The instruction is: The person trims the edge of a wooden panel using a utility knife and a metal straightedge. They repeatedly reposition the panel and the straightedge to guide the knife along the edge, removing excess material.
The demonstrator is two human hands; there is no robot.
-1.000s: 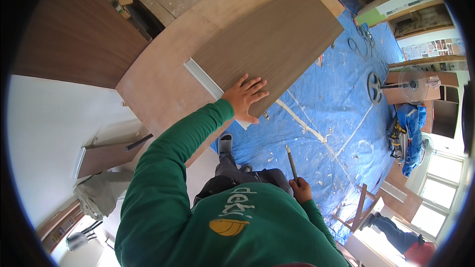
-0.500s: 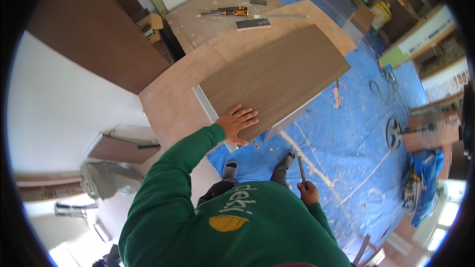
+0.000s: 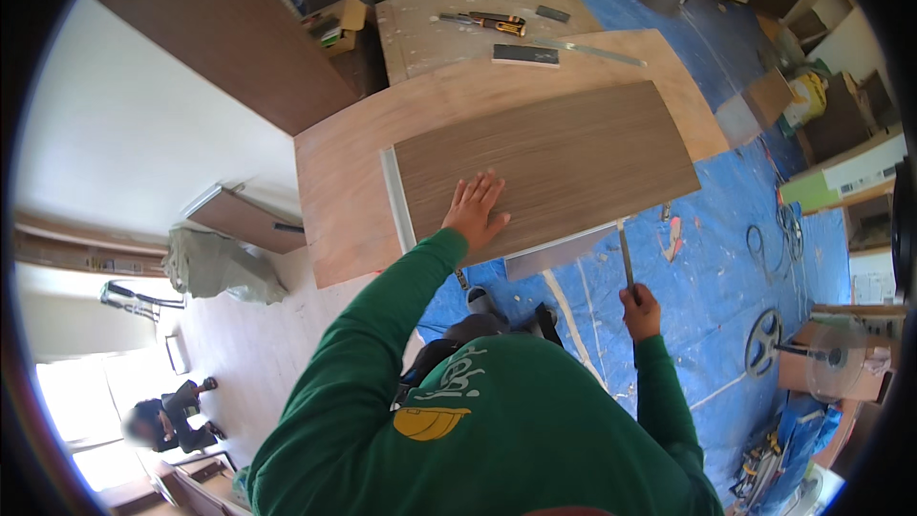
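A brown wood-grain panel (image 3: 583, 158) lies on a larger plywood sheet, its near side overhanging above the floor. My left hand (image 3: 475, 212) rests flat on the panel's near left part, fingers spread. In my right hand (image 3: 640, 311) is a long, narrow, file-like tool (image 3: 627, 258), gripped by its lower end and standing nearly upright. The tool's tip is at the panel's near right edge; whether it touches is hard to tell. A pale strip (image 3: 397, 201) runs along the panel's left end.
Beyond the panel on the plywood (image 3: 334, 191) lie a dark block (image 3: 525, 55), a thin metal strip (image 3: 602, 54) and a yellow-black cutter (image 3: 506, 27). Blue sheeting (image 3: 707, 258) covers the floor at right, with a fan (image 3: 831, 357). Another person (image 3: 177, 418) is far off at lower left.
My right hand has risen, bringing the tool up from beside my leg to the panel's near edge. My left hand has shifted farther onto the panel. The view has shifted.
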